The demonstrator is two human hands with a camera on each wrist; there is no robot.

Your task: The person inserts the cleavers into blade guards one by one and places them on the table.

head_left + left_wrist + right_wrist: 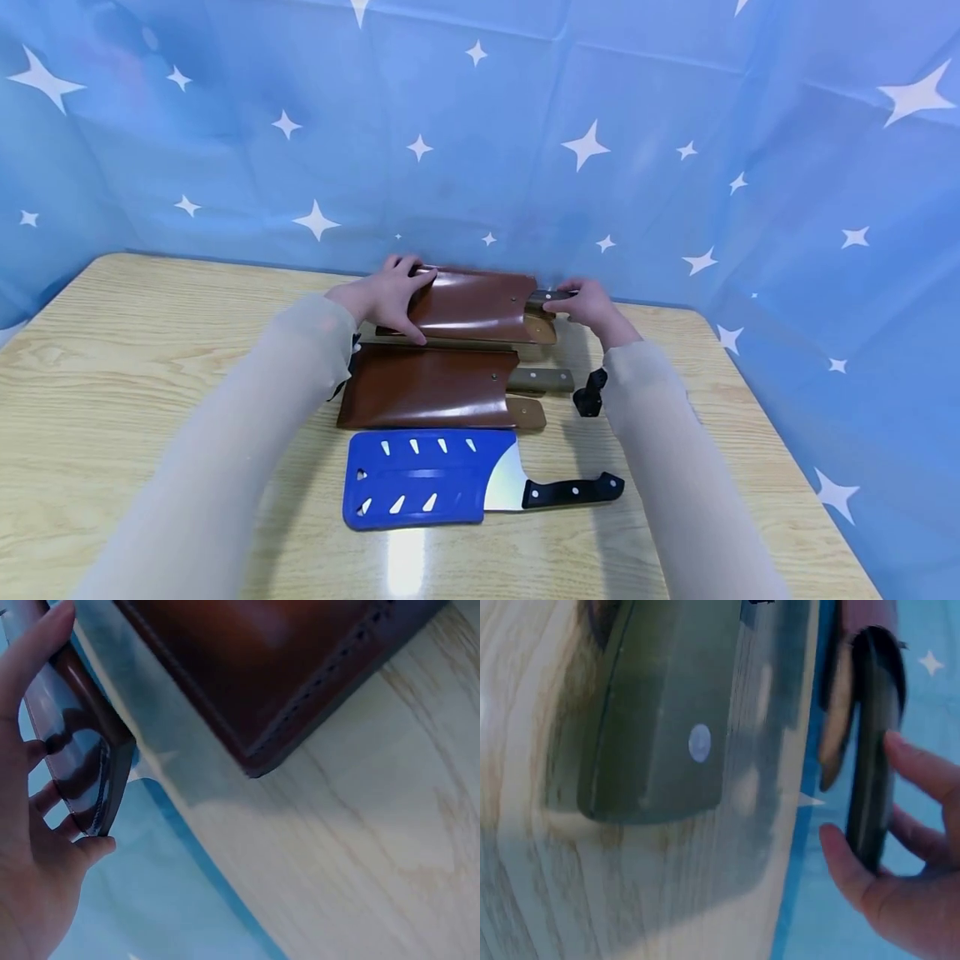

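Note:
Farthest back on the table is a knife in a broad brown leather sheath (474,305), which looks raised off the tabletop in both wrist views. My left hand (386,296) grips the sheath's left end, fingers and thumb spread across its edges. At the other end my right hand (592,310) holds the dark riveted handle (871,780) between thumb and fingers. A tan flap of the sheath (540,328) sticks out beside that handle. The blade is hidden inside. Just nearer lies a second brown sheath (427,387) with a knife handle (547,380) protruding to the right.
In front lies a cleaver with a black handle (570,492), its blade mostly inside a blue slotted cover (420,479). All handles point right. The wood-grain table (187,350) extends to both sides, and a blue star-printed curtain (450,192) hangs along its back edge.

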